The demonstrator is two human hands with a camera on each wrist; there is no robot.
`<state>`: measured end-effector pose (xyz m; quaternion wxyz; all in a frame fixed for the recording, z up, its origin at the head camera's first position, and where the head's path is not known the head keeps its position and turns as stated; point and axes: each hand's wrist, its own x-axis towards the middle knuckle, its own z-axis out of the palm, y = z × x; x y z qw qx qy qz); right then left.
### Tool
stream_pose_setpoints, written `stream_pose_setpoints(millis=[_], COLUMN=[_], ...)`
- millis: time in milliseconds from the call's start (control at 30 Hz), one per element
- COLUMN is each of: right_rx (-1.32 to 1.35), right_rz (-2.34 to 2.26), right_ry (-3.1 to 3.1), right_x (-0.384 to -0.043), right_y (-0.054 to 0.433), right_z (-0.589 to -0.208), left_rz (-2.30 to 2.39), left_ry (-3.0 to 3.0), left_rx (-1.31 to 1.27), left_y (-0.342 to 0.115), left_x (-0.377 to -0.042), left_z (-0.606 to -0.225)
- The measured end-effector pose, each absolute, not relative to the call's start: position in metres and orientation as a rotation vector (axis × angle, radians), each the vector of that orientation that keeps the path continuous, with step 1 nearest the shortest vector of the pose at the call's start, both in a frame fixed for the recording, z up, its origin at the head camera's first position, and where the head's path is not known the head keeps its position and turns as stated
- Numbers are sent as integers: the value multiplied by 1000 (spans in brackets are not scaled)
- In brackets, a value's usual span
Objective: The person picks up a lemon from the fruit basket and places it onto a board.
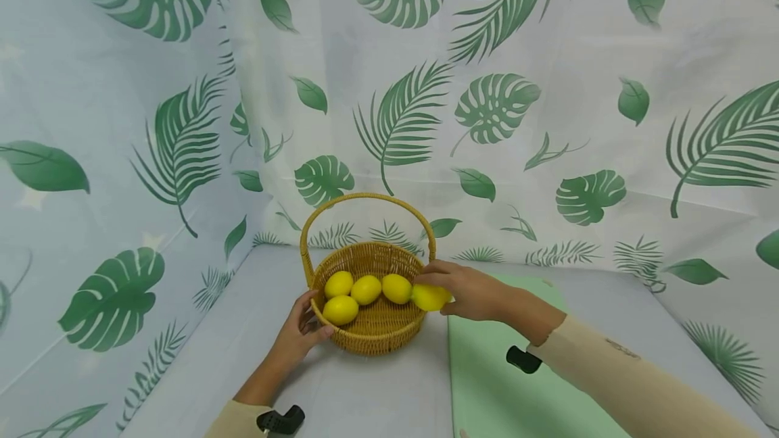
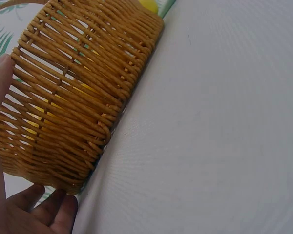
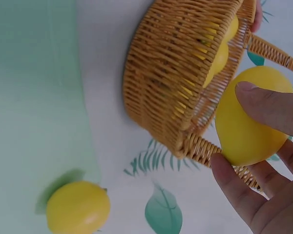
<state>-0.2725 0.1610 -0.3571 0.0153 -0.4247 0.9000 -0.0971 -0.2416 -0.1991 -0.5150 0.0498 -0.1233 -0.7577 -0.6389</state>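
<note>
A round wicker basket (image 1: 377, 342) with a tall arched handle stands on the table, and several yellow lemons (image 1: 366, 289) lie inside toward its left and back. At the basket's left side my left hand (image 1: 298, 330) holds the rim and wall, thumb in front and fingers around the side; the left wrist view shows the thumb and fingertips on the weave (image 2: 73, 97). My right hand (image 1: 468, 290) pinches another lemon (image 3: 254, 117) between thumb and fingers, just above the basket's right rim, near the handle's base.
A pale green board (image 1: 505, 370) lies to the right of the basket. One more lemon (image 3: 78, 208) rests on it in the right wrist view; in the head view it is not visible. Leaf-printed curtains (image 1: 402, 113) hang behind and to the sides.
</note>
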Motion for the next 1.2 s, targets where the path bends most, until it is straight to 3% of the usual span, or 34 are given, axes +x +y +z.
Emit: stream_pose_setpoints(millis=[333,633,1200], right_rx=[-1300,-1251,-1167], right_rz=[-335,-297,-370], right_ry=[2812,2858,2924], right_x=[-272,-273,-278], right_y=[178,191,217], right_z=[-365,-365,-370], left_rz=[-1961,-1922,-1927], left_ry=[-2348,-2351,-2352], left_rx=[-376,-358,-337], left_y=[-196,-200,-199], left_x=[-231,-243,-241], left_z=[-496,-515,-513])
